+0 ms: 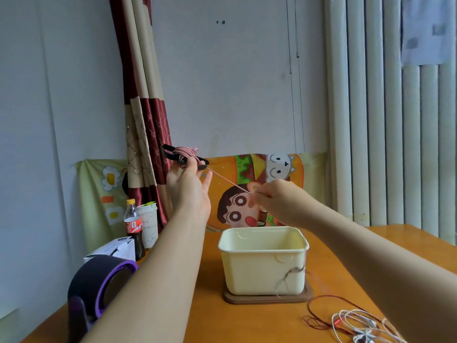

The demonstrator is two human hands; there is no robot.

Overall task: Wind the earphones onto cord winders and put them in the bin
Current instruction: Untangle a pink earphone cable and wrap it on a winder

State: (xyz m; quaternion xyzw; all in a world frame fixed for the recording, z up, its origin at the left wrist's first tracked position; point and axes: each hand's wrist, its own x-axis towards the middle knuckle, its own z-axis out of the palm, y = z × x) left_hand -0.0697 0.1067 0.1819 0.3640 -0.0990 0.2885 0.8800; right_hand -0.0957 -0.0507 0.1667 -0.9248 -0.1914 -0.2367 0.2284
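My left hand [189,186] is raised above the table and holds a black cord winder [173,154] with pink earphone cord [184,151] wound round it. A taut stretch of pink cord [226,179] runs from the winder down to my right hand [277,200], which pinches its end. Below both hands stands the cream plastic bin [263,259] on a brown base. A tangle of white earphones [358,326] and dark red earphones [321,315] lies on the table at the lower right.
On the orange wooden table [210,315], a purple and black tape dispenser [99,288] sits at the left, with a white box [111,250], a cola bottle [133,226] and a paper cup [149,222] behind it. A cartoon cloth [247,169] and a curtain [146,120] hang behind.
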